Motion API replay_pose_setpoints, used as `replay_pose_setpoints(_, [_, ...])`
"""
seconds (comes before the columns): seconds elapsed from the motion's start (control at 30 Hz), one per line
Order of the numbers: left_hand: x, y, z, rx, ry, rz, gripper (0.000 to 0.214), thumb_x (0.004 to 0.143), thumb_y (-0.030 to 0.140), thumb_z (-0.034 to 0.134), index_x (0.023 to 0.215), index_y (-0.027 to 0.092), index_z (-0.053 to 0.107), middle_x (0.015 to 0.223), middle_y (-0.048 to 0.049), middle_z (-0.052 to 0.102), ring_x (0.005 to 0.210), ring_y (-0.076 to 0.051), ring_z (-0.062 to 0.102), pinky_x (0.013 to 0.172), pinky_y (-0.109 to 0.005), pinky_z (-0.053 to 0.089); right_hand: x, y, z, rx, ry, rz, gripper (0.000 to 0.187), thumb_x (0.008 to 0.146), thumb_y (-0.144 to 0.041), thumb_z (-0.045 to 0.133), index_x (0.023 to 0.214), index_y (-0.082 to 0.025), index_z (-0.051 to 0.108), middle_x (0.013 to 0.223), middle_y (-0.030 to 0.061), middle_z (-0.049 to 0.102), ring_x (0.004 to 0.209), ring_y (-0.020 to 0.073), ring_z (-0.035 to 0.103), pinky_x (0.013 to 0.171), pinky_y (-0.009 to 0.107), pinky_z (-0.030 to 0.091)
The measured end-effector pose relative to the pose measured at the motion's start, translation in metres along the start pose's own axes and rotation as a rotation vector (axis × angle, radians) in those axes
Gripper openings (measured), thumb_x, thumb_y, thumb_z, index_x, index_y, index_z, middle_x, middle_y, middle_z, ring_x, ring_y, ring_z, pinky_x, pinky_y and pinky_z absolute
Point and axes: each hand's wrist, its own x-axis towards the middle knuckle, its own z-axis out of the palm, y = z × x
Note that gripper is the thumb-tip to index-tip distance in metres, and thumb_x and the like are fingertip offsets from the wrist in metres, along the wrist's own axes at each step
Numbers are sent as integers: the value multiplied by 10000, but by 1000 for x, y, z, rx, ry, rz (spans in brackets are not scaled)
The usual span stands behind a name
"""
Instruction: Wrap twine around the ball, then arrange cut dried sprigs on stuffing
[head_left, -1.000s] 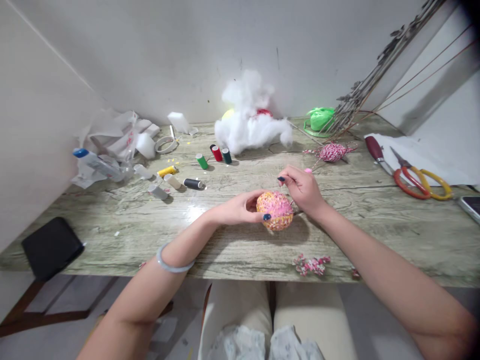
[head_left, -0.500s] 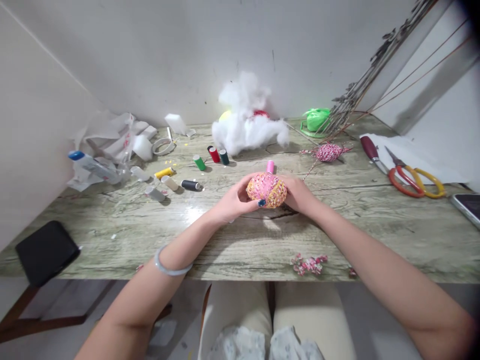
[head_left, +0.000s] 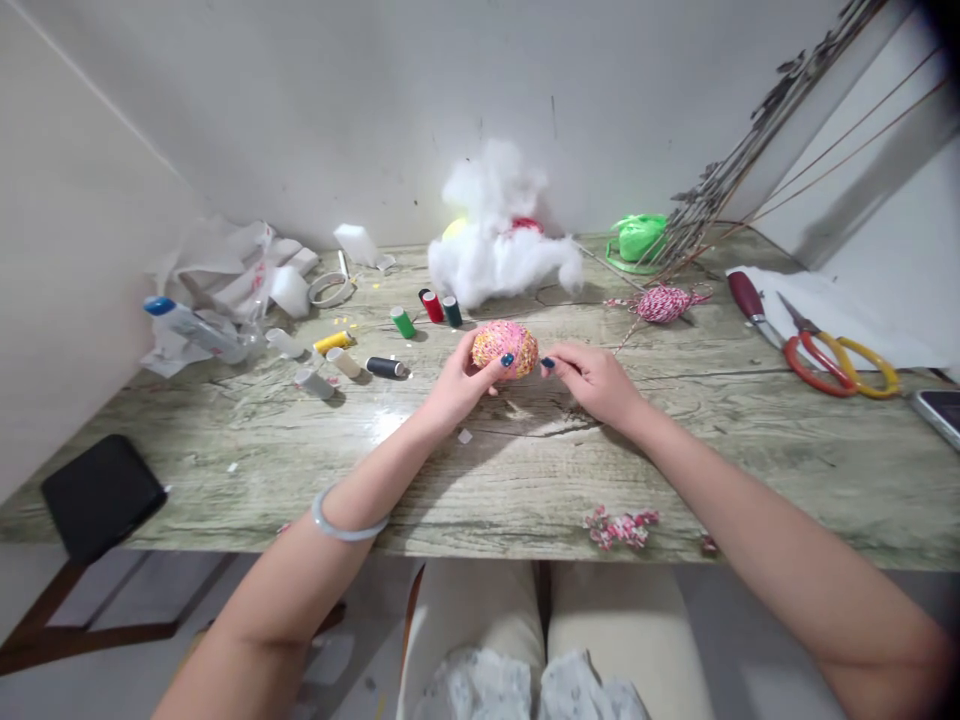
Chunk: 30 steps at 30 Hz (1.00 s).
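My left hand (head_left: 459, 388) is wrapped around a pink and yellow yarn ball (head_left: 504, 346), its thumb lying across the front. The ball is rounded and looks knitted or wound, held just above the table. Close to its right side, my right hand (head_left: 598, 382) is closed in a pinch, thumb against the fingers. Whatever lies in that pinch, if anything, is too small to make out. Behind the ball stand a red thread spool (head_left: 432, 307), a dark green spool (head_left: 451, 311) and a green spool (head_left: 403, 322).
White stuffing (head_left: 502, 265) is heaped by the wall. To the right lie a red-and-white twine bundle (head_left: 664, 303), scissors (head_left: 836, 355) and a phone (head_left: 937, 415). A glue bottle (head_left: 195, 330) and several spools are at left. Pink-white yarn scraps (head_left: 621, 527) lie near the front edge.
The yarn ball has moved left and slightly away from me in my left hand. My right hand has come off the ball and now pinches beside it. The pink spool no longer shows.
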Motion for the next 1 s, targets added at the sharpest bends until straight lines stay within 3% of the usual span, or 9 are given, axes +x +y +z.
replay_pose_setpoints(0.1, [-1, 0, 0, 41, -128, -9, 626, 783, 424, 705, 1335, 208, 506, 1192, -99, 635, 888, -189, 628, 570, -217, 510, 2, -2, -2, 113, 61, 41, 322, 961, -392, 453, 736, -204, 587, 716, 18, 628, 712, 163, 561, 705, 282, 394])
replay_pose_setpoints(0.2, [-3, 2, 1, 87, -219, -9, 647, 775, 385, 723, 1359, 213, 501, 1277, -109, 614, 1006, -223, 636, 685, -257, 556, 3, -4, -2, 264, 45, 89, 409, 937, -520, 477, 700, -201, 572, 672, 7, 584, 669, 153, 531, 674, 283, 395])
replay_pose_setpoints(0.37, [-6, 4, 1, 124, -301, 21, 606, 775, 345, 730, 1316, 211, 490, 1309, -121, 581, 1090, -232, 619, 849, -322, 551, 4, -1, 0, 479, 59, 213, 494, 846, -659, 550, 686, -193, 590, 523, -56, 350, 489, 99, 317, 503, 265, 275])
replay_pose_setpoints(0.57, [-12, 6, 4, 130, -425, -28, 508, 760, 387, 758, 1106, 153, 469, 1066, -98, 613, 907, -185, 617, 773, -321, 506, 4, 11, 3, 656, 173, 298, 432, 799, -612, 655, 767, -183, 694, 516, -60, 332, 486, 85, 290, 485, 257, 243])
replay_pose_setpoints(0.73, [-16, 7, 7, -6, -584, -30, 503, 763, 309, 770, 1141, 167, 472, 1148, -116, 606, 1063, -222, 598, 914, -375, 486, 4, 13, 3, 690, 116, 394, 415, 826, -561, 649, 966, -185, 754, 512, -62, 344, 478, 87, 275, 470, 255, 205])
replay_pose_setpoints(0.93, [-15, 5, 6, -117, -551, 30, 950, 717, 235, 809, 1467, 296, 230, 1255, -121, 574, 1079, -238, 627, 937, -403, 512, 5, 10, 0, 592, 91, 441, 430, 831, -519, 644, 1043, -165, 764, 520, -60, 377, 487, 82, 306, 470, 234, 234])
replay_pose_setpoints(1.0, [-15, 8, 5, -80, -532, 86, 989, 716, 232, 805, 1509, 322, 220, 1302, -125, 559, 1113, -253, 618, 954, -408, 511, 5, 8, -1, 561, 91, 465, 432, 823, -520, 647, 1051, -172, 767, 529, -53, 423, 492, 85, 339, 469, 226, 273])
